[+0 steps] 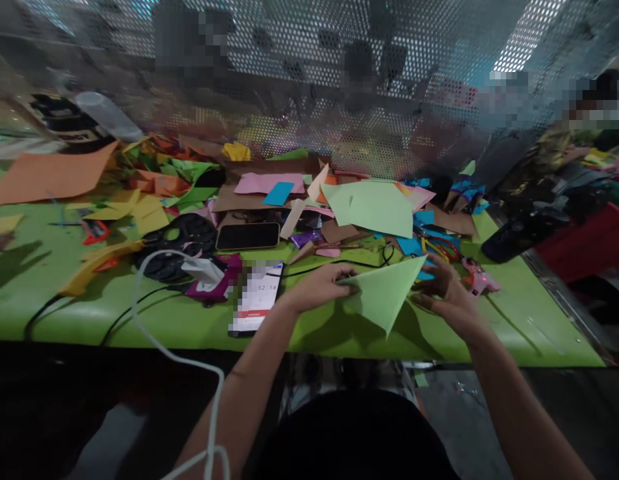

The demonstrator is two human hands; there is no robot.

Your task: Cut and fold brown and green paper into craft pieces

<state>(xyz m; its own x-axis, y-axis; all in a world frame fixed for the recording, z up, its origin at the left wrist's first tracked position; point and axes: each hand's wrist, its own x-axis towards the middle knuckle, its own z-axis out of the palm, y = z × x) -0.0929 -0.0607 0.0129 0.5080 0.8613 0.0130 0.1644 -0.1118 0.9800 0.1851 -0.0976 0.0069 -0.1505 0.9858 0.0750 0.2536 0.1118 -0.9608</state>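
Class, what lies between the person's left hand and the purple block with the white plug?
In the head view, the phone with the lit screen lies on the green tabletop between the left hand and the purple block.

A perforated metal panel [289, 40] spans ten to two o'clock, with a white gleam [526, 37] near two. The green counter [534, 300] runs nine to four. Grey floor [459, 417] shows between four and five.

Dim; glare on perforated panel [289, 40], soft shadows on table [519, 293], edges apparently blurred.
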